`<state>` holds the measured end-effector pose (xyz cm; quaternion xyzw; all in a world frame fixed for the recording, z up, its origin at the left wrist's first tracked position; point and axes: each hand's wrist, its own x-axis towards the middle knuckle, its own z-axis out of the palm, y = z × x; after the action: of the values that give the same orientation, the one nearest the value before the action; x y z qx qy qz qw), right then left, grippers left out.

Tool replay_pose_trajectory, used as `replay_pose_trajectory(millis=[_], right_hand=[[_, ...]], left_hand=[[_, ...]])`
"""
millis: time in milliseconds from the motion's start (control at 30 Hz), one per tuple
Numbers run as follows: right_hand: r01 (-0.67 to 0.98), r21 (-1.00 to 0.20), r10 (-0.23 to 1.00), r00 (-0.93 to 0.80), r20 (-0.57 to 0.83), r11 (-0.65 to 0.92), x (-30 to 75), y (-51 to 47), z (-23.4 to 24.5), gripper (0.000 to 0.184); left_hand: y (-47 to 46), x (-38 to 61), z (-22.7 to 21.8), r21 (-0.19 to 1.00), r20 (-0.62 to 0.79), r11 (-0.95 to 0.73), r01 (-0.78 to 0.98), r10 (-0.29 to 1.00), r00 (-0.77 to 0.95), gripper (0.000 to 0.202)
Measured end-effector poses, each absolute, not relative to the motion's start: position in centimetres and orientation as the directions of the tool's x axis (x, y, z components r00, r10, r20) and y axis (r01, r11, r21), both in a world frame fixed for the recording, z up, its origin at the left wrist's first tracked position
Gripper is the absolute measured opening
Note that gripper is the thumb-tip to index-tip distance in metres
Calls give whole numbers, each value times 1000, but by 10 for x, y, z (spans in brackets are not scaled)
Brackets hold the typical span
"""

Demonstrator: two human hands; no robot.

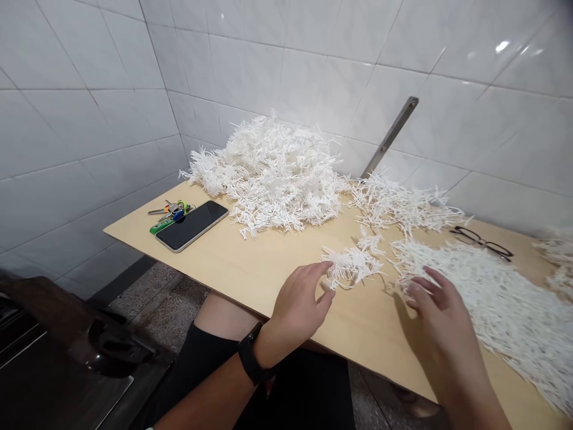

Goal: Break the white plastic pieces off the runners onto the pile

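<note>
My left hand (301, 307), with a black watch (255, 353) on its wrist, is at the left edge of a small clump of white stringy strands (353, 264). Its thumb and forefinger are apart, the fingertips touching or almost touching the strands. My right hand (441, 310) hovers at the left edge of a flat spread of short white pieces (492, 298). Its fingers are bent and apart, and I see nothing held in them. What the strands are made of I cannot tell.
A large heap of white strands (277, 173) lies against the tiled wall, with a smaller pile (403, 203) right of it. A phone (192, 226) and keys (172, 209) lie on the left of the wooden table (250, 269). Glasses (481, 240) rest at the back right. A metal bar (390, 136) leans by the wall.
</note>
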<state>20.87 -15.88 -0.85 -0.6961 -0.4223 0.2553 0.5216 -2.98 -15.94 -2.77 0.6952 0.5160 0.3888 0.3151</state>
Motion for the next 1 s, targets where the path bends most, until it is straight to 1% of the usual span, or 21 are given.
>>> replay_pose_trajectory(millis=[33,67,100,133,167,233,267,300,367,433,467,567,633,700,767,800,867,1000], right_hand=[[434,-898,822,536,193,-72,201,-166,-6,54],[530,-847,782,544,305,-38,193,-175,-3,48],[572,-820,739,555,383,-4,183,-183,-2,40],[577,-816,738,538,407,30,174,-191,-3,33],[579,-814,802,466,373,42,164,-197,-5,28],[594,-802,930,260,261,59,148,-204,-12,28],[614,-787,962,168,215,68,142,-204,-17,30],[639,-765,974,111,200,84,137,-203,-22,32],[696,-709,968,84,236,113,133,-198,-30,35],[734,-668,959,84,270,124,133,-193,-35,29],[735,-668,959,90,269,119,134,-192,-36,27],[657,-752,977,112,179,62,140,-192,-34,27],[567,-824,989,119,93,9,144,-194,-31,29],[479,-878,993,113,44,-15,147,-195,-27,28],[406,-914,994,101,47,2,149,-196,-23,26],[378,-925,994,96,60,19,150,-196,-23,25],[348,-936,993,85,87,53,151,-196,-22,22],[339,-936,991,50,121,97,151,-198,-25,18]], left_hand=[[-159,-30,-28,842,205,-259,472,965,164,45],[-159,-30,-28,845,196,-252,472,967,164,44],[-160,-30,-27,845,190,-248,473,967,169,43],[-160,-30,-27,843,185,-250,476,966,178,41],[-160,-30,-26,840,182,-253,480,965,189,38],[-160,-30,-24,829,180,-262,493,961,208,34],[-160,-30,-23,824,177,-265,500,960,217,32],[-160,-30,-22,820,174,-268,506,958,226,30],[-160,-30,-20,810,173,-278,516,954,243,24],[-159,-30,-19,801,179,-290,524,951,251,15],[-160,-30,-19,799,181,-292,526,950,254,12],[-162,-31,-16,816,161,-284,503,948,274,10],[-164,-33,-14,853,158,-288,435,937,311,14],[-166,-34,-13,889,179,-304,342,919,350,20],[-167,-35,-14,902,214,-326,282,907,362,24],[-167,-35,-14,899,229,-337,279,907,354,25],[-167,-35,-14,877,239,-359,318,902,359,25],[-164,-34,-11,809,205,-430,400,845,493,30]])
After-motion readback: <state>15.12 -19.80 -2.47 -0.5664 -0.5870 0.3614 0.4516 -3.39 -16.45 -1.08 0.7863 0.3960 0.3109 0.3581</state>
